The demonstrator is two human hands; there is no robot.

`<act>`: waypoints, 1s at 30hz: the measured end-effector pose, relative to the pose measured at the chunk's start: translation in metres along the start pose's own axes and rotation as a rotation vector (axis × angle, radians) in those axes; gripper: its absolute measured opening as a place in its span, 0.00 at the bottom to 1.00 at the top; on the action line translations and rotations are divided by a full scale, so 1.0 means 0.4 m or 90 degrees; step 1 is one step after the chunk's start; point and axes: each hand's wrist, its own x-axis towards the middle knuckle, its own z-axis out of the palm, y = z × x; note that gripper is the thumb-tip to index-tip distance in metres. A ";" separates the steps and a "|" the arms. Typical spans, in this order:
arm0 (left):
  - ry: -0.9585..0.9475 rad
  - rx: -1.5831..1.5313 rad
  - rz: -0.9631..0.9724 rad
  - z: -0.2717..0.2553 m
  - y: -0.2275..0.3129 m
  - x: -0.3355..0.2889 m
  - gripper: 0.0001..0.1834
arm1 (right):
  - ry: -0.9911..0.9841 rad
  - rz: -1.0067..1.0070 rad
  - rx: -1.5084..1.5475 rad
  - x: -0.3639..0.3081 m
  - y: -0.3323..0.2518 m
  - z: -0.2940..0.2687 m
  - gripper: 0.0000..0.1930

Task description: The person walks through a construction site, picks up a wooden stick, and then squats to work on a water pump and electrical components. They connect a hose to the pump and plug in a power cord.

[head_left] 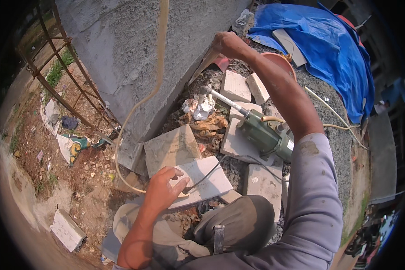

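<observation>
My left hand point(165, 186) is closed over a pale slab point(207, 180), its fingers curled round the end of a black cable point(211, 168). A yellowish cord point(128, 180) passes under the same hand. The black cable runs to a green electric motor pump point(265, 137) with a white pipe point(227, 100), lying on blocks below my right forearm. Far out by the wall, my right hand point(230, 45) is closed on the upper end of a thin, flat tan piece point(204, 65). Its fingers are partly hidden, and what the piece is cannot be made out.
A rough grey wall point(121, 58) rises at the left, the yellowish cord hanging before it. Rusty metal bars point(54, 92) stand farther left. Several pale blocks point(236, 85) and crumpled wrappers point(204, 108) lie around. A blue tarpaulin point(315, 40) covers a gravel heap point(319, 101).
</observation>
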 end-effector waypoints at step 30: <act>0.027 -0.061 -0.014 -0.044 -0.002 -0.006 0.14 | -0.493 0.114 -0.062 -0.010 -0.192 -0.094 0.16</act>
